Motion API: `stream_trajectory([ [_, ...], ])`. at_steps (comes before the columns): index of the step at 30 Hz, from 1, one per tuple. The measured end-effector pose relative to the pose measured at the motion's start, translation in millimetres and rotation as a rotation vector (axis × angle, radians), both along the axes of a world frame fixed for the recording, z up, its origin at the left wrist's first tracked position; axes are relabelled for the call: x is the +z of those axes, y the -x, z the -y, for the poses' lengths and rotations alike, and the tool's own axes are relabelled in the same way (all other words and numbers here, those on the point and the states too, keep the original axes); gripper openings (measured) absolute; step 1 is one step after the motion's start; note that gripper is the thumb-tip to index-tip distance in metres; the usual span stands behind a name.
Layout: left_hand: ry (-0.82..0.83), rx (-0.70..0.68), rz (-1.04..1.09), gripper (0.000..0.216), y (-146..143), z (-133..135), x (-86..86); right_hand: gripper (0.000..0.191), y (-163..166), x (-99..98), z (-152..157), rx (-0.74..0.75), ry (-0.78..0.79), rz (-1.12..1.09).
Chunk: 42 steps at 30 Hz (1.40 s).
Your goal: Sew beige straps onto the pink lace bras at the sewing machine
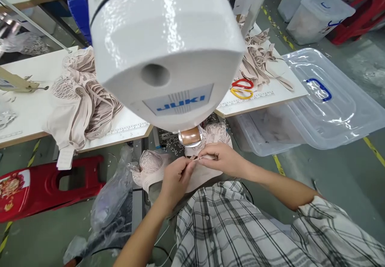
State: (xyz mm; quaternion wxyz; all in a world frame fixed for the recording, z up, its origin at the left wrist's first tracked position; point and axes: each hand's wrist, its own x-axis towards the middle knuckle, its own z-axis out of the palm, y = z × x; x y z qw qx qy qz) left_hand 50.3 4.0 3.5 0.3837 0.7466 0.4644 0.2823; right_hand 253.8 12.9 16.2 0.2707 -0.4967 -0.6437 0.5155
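A beige lace bra [152, 163] lies across my lap, just below the head of a white sewing machine [171, 30] marked JUKI. My left hand [177, 177] pinches the edge of the bra between thumb and fingers. Close by on the right, my right hand [225, 159] also pinches that edge, its fingertips almost meeting the left ones. The small piece right at the fingertips is too small to make out. Beyond my hands, under the machine head, is a shiny brown and silver part [190, 136]. The machine head hides its needle area.
Stacked beige bras [81, 98] hang over the left table's edge. On the right table lie beige fabric strips [255, 60] and red-and-yellow-handled scissors [242, 88]. A clear plastic lid [339, 102] juts out at the right. A red stool [45, 187] stands lower left, near a plastic bag [112, 191].
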Motion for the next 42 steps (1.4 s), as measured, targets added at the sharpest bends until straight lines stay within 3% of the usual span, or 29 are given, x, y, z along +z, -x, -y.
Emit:
stream_trajectory([
  [4,0.038,-0.039,-0.041,0.025,12,-5,5.2,0.021,-5,-7.0,-5,-0.166,0.096,-0.175],
  [10,-0.034,-0.127,-0.178,0.015,19,-6,17.4,0.017,-3,-8.5,-2,0.325,-0.343,0.022],
  [12,-0.052,-0.144,-0.171,0.015,16,-6,20.3,0.018,1,-8.6,0,0.418,-0.434,0.061],
  [19,-0.143,-0.163,-0.105,0.016,13,-8,20.0,0.024,5,-11.2,0,0.442,-0.634,0.13],
  [26,0.045,-0.185,-0.268,0.016,9,-12,27.5,0.03,11,-13.8,11,0.423,-0.787,0.294],
  [30,0.216,-0.189,-0.254,0.013,2,-21,20.3,0.029,13,-19.1,16,0.301,-0.665,0.249],
  [33,0.357,-0.116,-0.001,0.009,-5,-20,11.5,0.021,13,-18.7,16,0.147,-0.466,0.066],
  [36,0.485,0.085,0.31,0.013,-15,-11,7.6,0.016,13,-13.0,16,0.019,-0.374,-0.069],
  [39,0.404,0.2,0.373,0.018,-19,-2,8.4,0.017,11,-5.5,17,-0.01,-0.378,-0.064],
  [42,0.178,0.174,0.218,0.016,-17,0,9.2,0.016,10,-0.9,17,0.012,-0.363,-0.01],
])
